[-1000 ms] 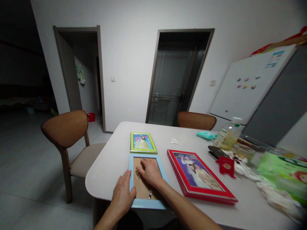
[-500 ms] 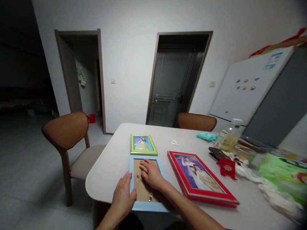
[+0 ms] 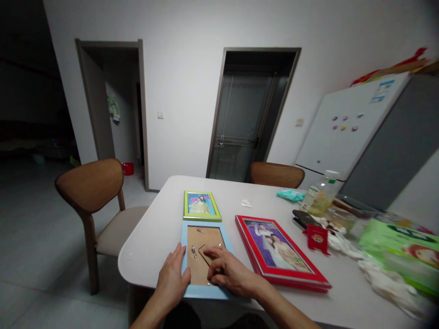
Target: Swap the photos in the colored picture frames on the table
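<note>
A light-blue picture frame (image 3: 184,256) lies face down on the table, showing its brown backing board (image 3: 199,269) with several small metal clips along the edges and a dark bent outline near the middle. Along its left side rests my left hand (image 3: 173,274), fingers stretched out and thumb on the border, steadying it without gripping. My right hand (image 3: 229,272) is over the lower right of the board. Its fingers are curled, with the tips at a metal clip (image 3: 209,283) by the bottom edge, partly hidden under them.
Beyond the blue frame lies a lime-green framed picture (image 3: 201,205). Red framed pictures (image 3: 277,251) are stacked to the right. Farther right are a bottle (image 3: 322,194), a dark phone-like object (image 3: 305,219), a red card piece (image 3: 317,238), crumpled tissues and a green pack (image 3: 398,251). Chairs (image 3: 92,187) flank the table.
My right hand has moved from the upper part of the backing board down to the lower right, its fingers now curled at the bottom clip. My left hand has stayed at the frame's left edge.
</note>
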Tool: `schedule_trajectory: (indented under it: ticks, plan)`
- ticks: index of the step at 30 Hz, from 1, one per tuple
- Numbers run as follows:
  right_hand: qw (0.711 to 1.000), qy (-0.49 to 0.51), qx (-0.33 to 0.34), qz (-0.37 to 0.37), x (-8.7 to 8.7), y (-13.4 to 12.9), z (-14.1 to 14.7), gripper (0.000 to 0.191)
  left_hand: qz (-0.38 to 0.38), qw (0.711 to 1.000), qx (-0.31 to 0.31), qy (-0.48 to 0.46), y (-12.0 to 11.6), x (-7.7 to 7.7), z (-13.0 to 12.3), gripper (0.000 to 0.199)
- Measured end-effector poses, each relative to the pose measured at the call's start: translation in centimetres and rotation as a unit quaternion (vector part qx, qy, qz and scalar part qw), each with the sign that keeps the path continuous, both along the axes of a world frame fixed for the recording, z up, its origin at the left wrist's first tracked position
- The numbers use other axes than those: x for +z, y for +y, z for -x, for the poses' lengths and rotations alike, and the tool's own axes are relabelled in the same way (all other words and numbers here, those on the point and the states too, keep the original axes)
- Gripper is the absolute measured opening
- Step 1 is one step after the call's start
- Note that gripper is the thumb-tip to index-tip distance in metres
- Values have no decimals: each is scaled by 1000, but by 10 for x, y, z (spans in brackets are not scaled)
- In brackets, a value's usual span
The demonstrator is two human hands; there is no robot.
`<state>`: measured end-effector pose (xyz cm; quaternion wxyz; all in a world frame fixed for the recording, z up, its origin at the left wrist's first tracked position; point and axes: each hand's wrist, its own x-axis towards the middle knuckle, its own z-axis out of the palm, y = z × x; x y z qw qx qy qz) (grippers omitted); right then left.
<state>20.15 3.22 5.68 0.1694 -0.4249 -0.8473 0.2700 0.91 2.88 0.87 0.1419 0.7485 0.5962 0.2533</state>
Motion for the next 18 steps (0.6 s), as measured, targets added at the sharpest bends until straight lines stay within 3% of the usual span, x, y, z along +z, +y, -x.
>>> schedule_trajectory:
  ticks: [6,12,18]
  plan:
    - [997,22,-24,-63,-11,-1,2,8,-8,999,1,-37,1,-1,-1,54]
    - [984,36,-152,-80,-15,0,8,30,-4,999,2,-46,0,-1,0,54]
    - [971,-11,-204,-122,-20,8,16,36,7,998,9,-54,0,0,1,55]
